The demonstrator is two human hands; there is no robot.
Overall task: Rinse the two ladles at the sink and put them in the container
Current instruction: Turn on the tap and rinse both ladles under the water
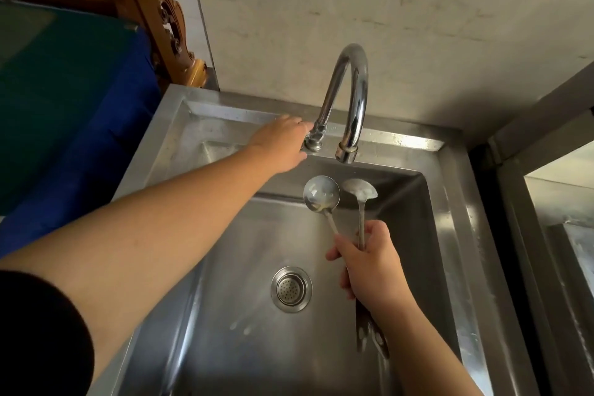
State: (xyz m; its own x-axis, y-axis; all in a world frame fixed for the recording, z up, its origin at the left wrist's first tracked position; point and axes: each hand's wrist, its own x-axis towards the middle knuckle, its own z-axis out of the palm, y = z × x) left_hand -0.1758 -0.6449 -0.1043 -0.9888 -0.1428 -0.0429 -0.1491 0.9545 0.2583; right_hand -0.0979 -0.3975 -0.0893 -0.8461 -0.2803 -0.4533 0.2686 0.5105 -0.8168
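Two steel ladles are held together over the steel sink [450,235]. The left ladle [321,193] shows its hollow bowl; the right ladle [359,190] sits beside it, bowl tilted. Both bowls hang just below the spout of the curved chrome tap [352,87]. No water runs from the spout. My right hand [369,262] is shut around both handles. My left hand [283,146] reaches to the base of the tap, its fingers on the tap's handle, which the hand mostly hides. No container is in view.
A round drain strainer [291,289] sits in the sink floor. A blue and green covered surface [70,90] lies to the left, with carved wooden furniture [154,10] behind it. A wall rises behind the tap. Another steel unit [562,251] stands at the right.
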